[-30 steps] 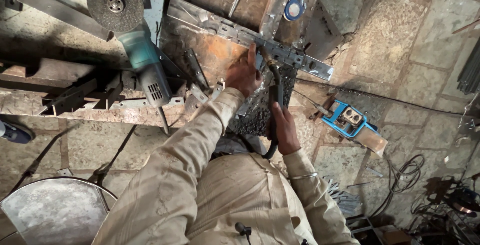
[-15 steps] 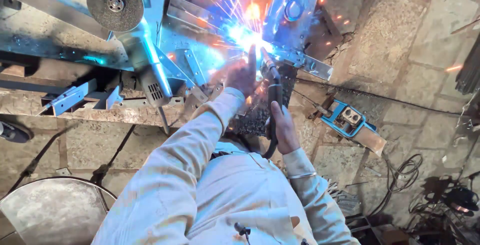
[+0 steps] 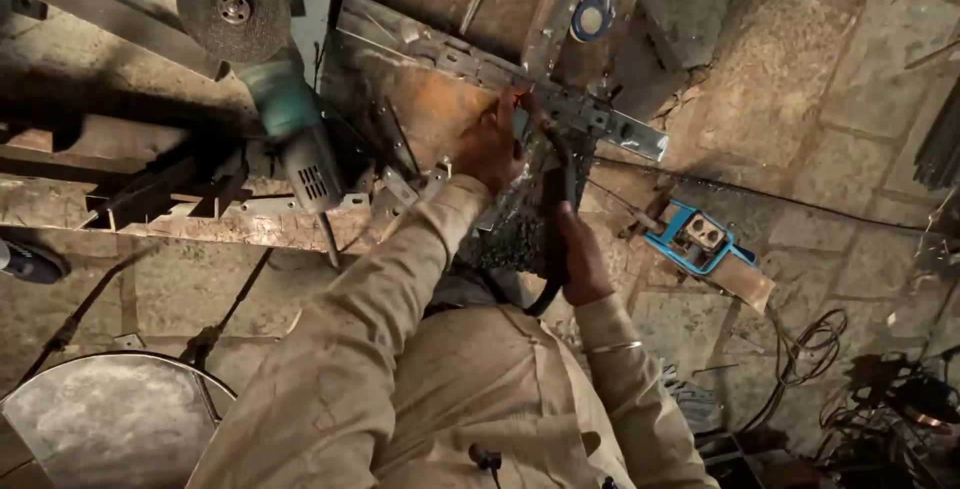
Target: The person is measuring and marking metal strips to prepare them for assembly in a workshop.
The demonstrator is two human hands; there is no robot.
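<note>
Basically, we're over the bench with both hands at the weld spot. Our left hand (image 3: 492,141) presses flat-ish on the metal channel (image 3: 560,109), the long galvanised strip that runs diagonally across the rusty steel plate (image 3: 430,99); fingers look curled over its edge, so it's a hold-down more than a full grasp. Our right hand (image 3: 578,254) is clenched around the welding electrode holder (image 3: 556,174), dark handle, with its cable looping down towards our body and the tip pointing up at the channel near the left fingers.

Handling judgement: the channel looks like thin sheet, light and stiff along its length but likely to twist or skate on the plate if we don't pin it. Edges look sharp and the joint area is probably hot, so we hold it away from the tip, on the flat web, not the lip. The holder is rigid and wants a firm fist on the insulated handle only; the cable drag will pull at the wrist.

Nearby: a teal angle grinder (image 3: 285,109) lies to the left on the bench, disc up, well apart from both hands. A blue clamp tool (image 3: 695,239) sits on the stone floor (image 3: 820,99) to the right. A round metal basin (image 3: 110,419) is at lower left.
</note>
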